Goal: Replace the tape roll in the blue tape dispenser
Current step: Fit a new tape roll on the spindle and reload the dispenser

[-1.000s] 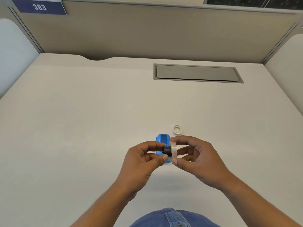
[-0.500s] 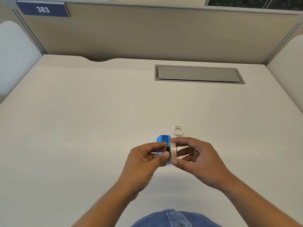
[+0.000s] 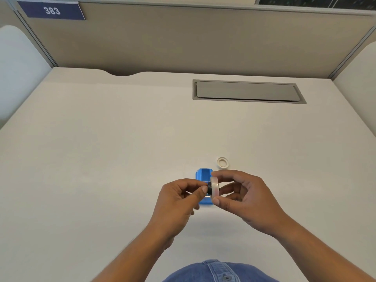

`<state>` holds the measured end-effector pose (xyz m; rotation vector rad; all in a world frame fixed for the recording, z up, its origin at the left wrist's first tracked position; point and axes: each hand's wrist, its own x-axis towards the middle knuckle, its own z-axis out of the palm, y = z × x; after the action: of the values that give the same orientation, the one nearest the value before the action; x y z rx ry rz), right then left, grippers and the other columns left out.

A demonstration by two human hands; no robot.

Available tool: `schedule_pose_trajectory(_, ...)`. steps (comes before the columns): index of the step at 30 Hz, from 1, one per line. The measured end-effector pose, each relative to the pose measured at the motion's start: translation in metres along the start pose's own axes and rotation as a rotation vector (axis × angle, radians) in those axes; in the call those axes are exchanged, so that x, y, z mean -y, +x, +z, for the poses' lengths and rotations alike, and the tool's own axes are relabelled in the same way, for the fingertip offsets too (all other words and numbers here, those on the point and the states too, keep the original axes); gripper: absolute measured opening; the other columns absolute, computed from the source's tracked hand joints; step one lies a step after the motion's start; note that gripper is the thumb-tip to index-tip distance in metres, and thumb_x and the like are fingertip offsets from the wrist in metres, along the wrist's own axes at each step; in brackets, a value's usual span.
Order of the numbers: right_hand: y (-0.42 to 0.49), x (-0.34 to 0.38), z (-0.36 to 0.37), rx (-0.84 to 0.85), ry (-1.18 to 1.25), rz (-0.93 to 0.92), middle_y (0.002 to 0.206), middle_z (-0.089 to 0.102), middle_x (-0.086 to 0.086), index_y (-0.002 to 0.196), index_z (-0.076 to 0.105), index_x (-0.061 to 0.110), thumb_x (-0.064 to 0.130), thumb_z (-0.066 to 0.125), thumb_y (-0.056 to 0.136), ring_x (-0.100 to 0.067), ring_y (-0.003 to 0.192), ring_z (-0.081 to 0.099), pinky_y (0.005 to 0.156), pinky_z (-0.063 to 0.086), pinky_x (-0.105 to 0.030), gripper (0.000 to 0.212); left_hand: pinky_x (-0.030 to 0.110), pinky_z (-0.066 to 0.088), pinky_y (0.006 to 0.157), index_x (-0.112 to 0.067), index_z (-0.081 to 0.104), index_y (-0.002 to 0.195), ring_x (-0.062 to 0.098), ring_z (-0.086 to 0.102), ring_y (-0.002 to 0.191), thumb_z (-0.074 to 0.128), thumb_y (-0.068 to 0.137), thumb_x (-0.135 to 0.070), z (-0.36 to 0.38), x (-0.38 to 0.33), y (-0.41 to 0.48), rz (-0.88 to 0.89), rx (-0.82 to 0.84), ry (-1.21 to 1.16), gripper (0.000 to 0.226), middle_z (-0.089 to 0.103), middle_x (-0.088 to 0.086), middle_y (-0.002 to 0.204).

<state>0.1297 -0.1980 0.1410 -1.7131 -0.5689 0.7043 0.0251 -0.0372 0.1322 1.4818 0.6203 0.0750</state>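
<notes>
The blue tape dispenser (image 3: 203, 176) lies on the desk, partly hidden behind my fingers. Just above it my right hand (image 3: 244, 198) pinches a clear tape roll (image 3: 214, 187) on edge between thumb and fingertips. My left hand (image 3: 179, 200) grips a small black spool (image 3: 209, 189) and holds it against the roll's left face, mostly inside the roll's hole. A small empty white core ring (image 3: 223, 162) rests on the desk just beyond my right hand.
A grey cable hatch (image 3: 248, 91) is set into the white desk (image 3: 101, 159) at the back right. Beige partition walls enclose the desk at the back and sides, with a sign reading 383 (image 3: 51, 10).
The black spool has slid rightward into the clear tape roll; less of it shows now. Both hands stayed above the dispenser.
</notes>
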Motion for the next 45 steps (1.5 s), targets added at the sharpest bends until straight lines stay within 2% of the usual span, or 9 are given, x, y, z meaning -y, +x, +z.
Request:
schedule_pose_trajectory(9, 0.002, -0.006, 0.003, 0.030, 0.033, 0.044, 0.105, 0.075, 0.008, 0.112, 0.069, 0.038, 0.024, 0.088, 0.069, -0.017, 0.087, 0.074, 0.074, 0.060, -0.027, 0.048, 0.010, 0.036, 0.045, -0.018, 0.075, 0.076, 0.000, 0.043, 0.043, 0.068, 0.090, -0.020, 0.004, 0.004, 0.005, -0.011, 0.034, 0.053, 0.017, 0.056, -0.015, 0.049)
schedule_pose_trajectory(12, 0.004, -0.008, 0.001, 0.008, 0.089, 0.080, 0.108, 0.076, 0.006, 0.115, 0.068, 0.032, 0.033, 0.087, 0.067, -0.018, 0.090, 0.075, 0.079, 0.059, -0.027, 0.052, 0.009, 0.034, 0.043, -0.018, 0.074, 0.076, 0.000, 0.041, 0.041, 0.065, 0.092, -0.019, 0.004, 0.005, 0.008, -0.014, 0.030, 0.057, 0.019, 0.053, -0.017, 0.046)
schedule_pose_trajectory(16, 0.008, -0.010, -0.004, -0.052, -0.007, 0.077, 0.100, 0.076, 0.006, 0.102, 0.073, 0.032, 0.018, 0.077, 0.083, -0.017, 0.079, 0.070, 0.072, 0.059, -0.029, 0.024, 0.010, 0.033, 0.041, -0.020, 0.071, 0.073, 0.002, 0.040, 0.040, 0.065, 0.093, -0.020, 0.003, 0.006, 0.013, -0.042, 0.005, 0.056, 0.021, 0.050, -0.017, 0.044)
schedule_pose_trajectory(20, 0.013, -0.011, -0.004, -0.032, -0.145, 0.050, 0.090, 0.078, 0.011, 0.091, 0.077, 0.033, 0.010, 0.075, 0.083, -0.006, 0.068, 0.065, 0.062, 0.051, -0.016, 0.024, 0.010, 0.035, 0.041, -0.021, 0.070, 0.074, 0.001, 0.041, 0.040, 0.065, 0.093, -0.023, 0.003, 0.006, 0.020, -0.061, 0.007, 0.061, 0.019, 0.052, -0.018, 0.044)
schedule_pose_trajectory(27, 0.029, -0.019, -0.004, -0.118, -0.129, 0.032, 0.087, 0.076, 0.011, 0.087, 0.076, 0.026, 0.014, 0.084, 0.074, -0.006, 0.067, 0.067, 0.060, 0.054, -0.019, 0.019, 0.022, 0.046, 0.054, -0.024, 0.072, 0.079, 0.003, 0.054, 0.051, 0.065, 0.093, -0.027, 0.006, 0.005, 0.032, -0.056, 0.038, 0.091, 0.016, 0.062, -0.012, 0.056)
schedule_pose_trajectory(32, 0.038, -0.023, -0.009, -0.070, -0.132, 0.020, 0.093, 0.076, 0.009, 0.095, 0.076, 0.028, 0.012, 0.083, 0.076, -0.010, 0.072, 0.068, 0.062, 0.054, -0.021, 0.026, 0.021, 0.048, 0.056, -0.023, 0.072, 0.082, 0.001, 0.060, 0.057, 0.065, 0.093, -0.024, 0.002, 0.007, 0.043, -0.035, 0.081, 0.104, 0.013, 0.067, -0.013, 0.068)
schedule_pose_trajectory(38, 0.051, -0.032, -0.013, -0.010, -0.153, 0.037, 0.093, 0.076, 0.008, 0.095, 0.075, 0.026, 0.003, 0.079, 0.076, -0.012, 0.075, 0.070, 0.064, 0.056, -0.021, 0.030, 0.020, 0.050, 0.060, -0.028, 0.072, 0.082, -0.002, 0.062, 0.061, 0.065, 0.093, -0.024, 0.000, 0.015, 0.058, -0.046, 0.112, 0.197, 0.013, 0.069, -0.014, 0.068)
schedule_pose_trajectory(41, 0.057, -0.039, -0.015, -0.008, -0.186, 0.048, 0.087, 0.077, 0.008, 0.093, 0.077, 0.025, 0.002, 0.078, 0.074, -0.011, 0.076, 0.072, 0.065, 0.055, -0.020, 0.030, 0.019, 0.048, 0.058, -0.028, 0.068, 0.087, 0.003, 0.061, 0.062, 0.070, 0.088, -0.019, -0.002, 0.019, 0.066, -0.061, 0.102, 0.189, 0.009, 0.071, -0.005, 0.076)
schedule_pose_trajectory(45, 0.065, -0.050, -0.015, -0.022, -0.203, 0.075, 0.083, 0.076, 0.012, 0.091, 0.075, 0.025, 0.003, 0.079, 0.072, -0.007, 0.079, 0.073, 0.065, 0.055, -0.018, 0.030, 0.013, 0.046, 0.049, -0.032, 0.060, 0.099, 0.002, 0.052, 0.052, 0.081, 0.074, -0.017, -0.010, 0.024, 0.077, -0.001, 0.076, 0.321, 0.036, 0.066, -0.014, 0.083)
